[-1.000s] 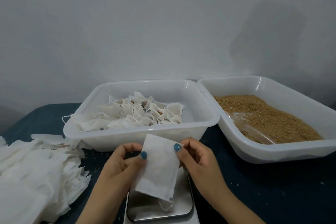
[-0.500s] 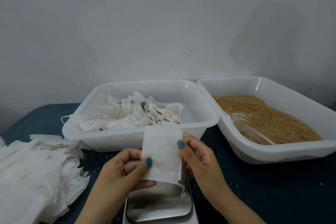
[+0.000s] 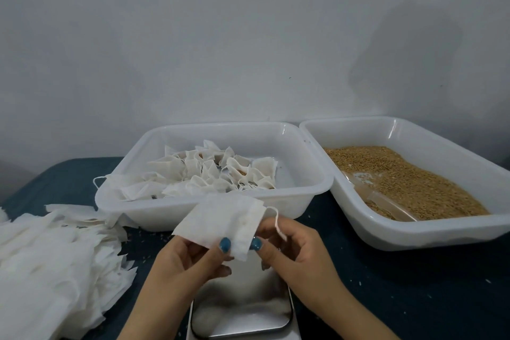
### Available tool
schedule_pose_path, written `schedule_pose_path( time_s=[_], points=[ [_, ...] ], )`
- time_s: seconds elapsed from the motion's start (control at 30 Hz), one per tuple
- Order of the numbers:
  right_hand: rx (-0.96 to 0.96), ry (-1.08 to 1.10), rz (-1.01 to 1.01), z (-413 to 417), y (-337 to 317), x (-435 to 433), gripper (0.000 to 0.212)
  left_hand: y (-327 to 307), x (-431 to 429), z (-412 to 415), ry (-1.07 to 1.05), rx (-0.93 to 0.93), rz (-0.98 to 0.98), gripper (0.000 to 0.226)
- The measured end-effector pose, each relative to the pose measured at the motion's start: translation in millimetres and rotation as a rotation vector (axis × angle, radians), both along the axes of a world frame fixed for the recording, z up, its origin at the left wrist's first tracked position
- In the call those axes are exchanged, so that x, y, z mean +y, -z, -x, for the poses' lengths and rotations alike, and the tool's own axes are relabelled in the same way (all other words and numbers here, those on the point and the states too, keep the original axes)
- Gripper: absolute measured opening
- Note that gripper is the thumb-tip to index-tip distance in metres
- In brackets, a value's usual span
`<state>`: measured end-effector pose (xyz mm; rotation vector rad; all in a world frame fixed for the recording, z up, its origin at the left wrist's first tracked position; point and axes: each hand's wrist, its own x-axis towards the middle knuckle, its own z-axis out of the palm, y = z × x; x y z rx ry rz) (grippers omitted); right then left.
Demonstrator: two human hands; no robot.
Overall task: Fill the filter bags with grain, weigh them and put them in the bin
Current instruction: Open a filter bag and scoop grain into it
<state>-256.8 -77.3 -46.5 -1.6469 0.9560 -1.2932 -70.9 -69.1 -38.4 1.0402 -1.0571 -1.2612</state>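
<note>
I hold one empty white filter bag [image 3: 223,218] above the steel scale [image 3: 242,309] at the front centre. My left hand [image 3: 190,259] pinches its lower edge with the thumb on top. My right hand [image 3: 289,251] grips its right end, where a white drawstring [image 3: 277,222] loops out. Behind the bag stands a white bin [image 3: 309,193] with several filled filter bags [image 3: 209,174]. To the right, a second white bin [image 3: 414,234] holds brown grain [image 3: 408,179] and a clear scoop [image 3: 386,201] lying in it.
A heap of empty white filter bags [image 3: 52,262] covers the dark blue table [image 3: 414,298] at the left. Loose grains lie scattered on the cloth. A plain grey wall stands close behind the bins.
The bag has been turned from hanging upright to lying sideways, and lifted slightly. Both thumbs have come together at its lower right corner, and the drawstring now sticks out to the right.
</note>
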Motion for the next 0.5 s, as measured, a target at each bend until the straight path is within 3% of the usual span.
schedule_pose_path(
  time_s=[0.17, 0.5],
  points=[
    [0.014, -0.005, -0.027, 0.9, 1.1, -1.1, 0.017, -2.6, 1.8, 2.0, 0.025, -0.059, -0.009, 0.049],
    [-0.029, -0.046, -0.112, -3.3, 0.7, 2.7, 0.025, -6.0, 8.8, 5.8, 0.104, -0.194, 0.046, 0.047]
  ],
)
